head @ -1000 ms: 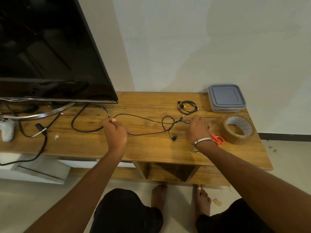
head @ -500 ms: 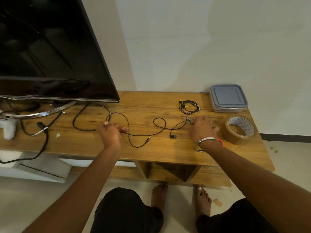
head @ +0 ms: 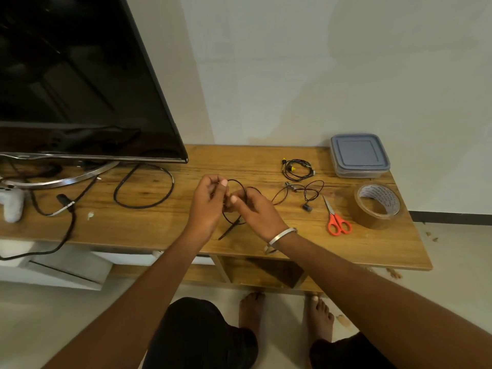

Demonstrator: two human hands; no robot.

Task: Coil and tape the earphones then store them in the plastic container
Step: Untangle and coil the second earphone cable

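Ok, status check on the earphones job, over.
Left hand and right hand both pinch the earphone cable, looping it. Container lidded. Nothing in the way.

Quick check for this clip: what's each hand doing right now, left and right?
Left hand: fingers curled, pinching a loop of the black earphone cable.
Right hand: fingers curled, gripping the same cable just beside the left.

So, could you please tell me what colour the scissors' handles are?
Orange-red, on the scissors; clearest in the head view.
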